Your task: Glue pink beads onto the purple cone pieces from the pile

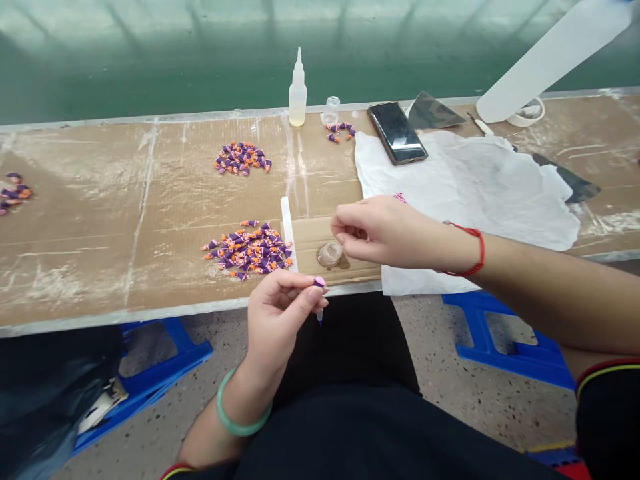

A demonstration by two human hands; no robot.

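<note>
My left hand [280, 313] is closed in a pinch on a small purple piece [319, 283] just below the table's front edge. My right hand [380, 230] hovers over a puddle of clear glue [330, 253] on a cardboard patch, its fingers pinched together; what they hold is too small to make out. A pile of small purple and orange pieces [249, 250] lies just left of the glue, beside a white strip [288, 227].
A second pile of pieces [242, 158] lies farther back, a few more [341, 130] by a glue bottle [297, 93] and small clear cup [331, 110]. A phone [397, 132] rests on crumpled white paper [475, 187]. More pieces [14, 190] sit far left. Blue stools [500, 340] stand below.
</note>
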